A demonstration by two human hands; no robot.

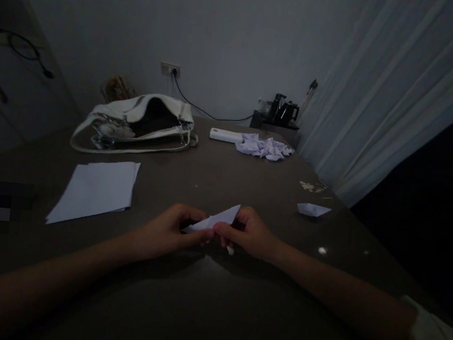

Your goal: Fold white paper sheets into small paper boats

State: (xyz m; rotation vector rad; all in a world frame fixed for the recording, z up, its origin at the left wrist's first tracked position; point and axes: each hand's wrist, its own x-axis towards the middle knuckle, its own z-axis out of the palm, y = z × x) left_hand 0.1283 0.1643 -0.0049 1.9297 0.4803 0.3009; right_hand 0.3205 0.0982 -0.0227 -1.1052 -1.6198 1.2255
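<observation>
A folded piece of white paper (224,216) is held between both hands above the near middle of the table. My left hand (175,229) pinches its left end, thumb on the near side. At the right, my right hand (250,232) grips the other part with thumb and fingers. One pointed corner rises between the hands, and a small white tip shows below the right fingers. The fingers hide the lower folds. A folded paper boat (313,210) lies apart to the right on the table.
On the brown table (205,307), a stack of white sheets (96,189) lies left. Behind are a white handbag (136,113), a white-handled object (225,135) and a pile of folded papers (266,147). Paper scraps (309,186) lie near the right edge, beside a curtain (360,108).
</observation>
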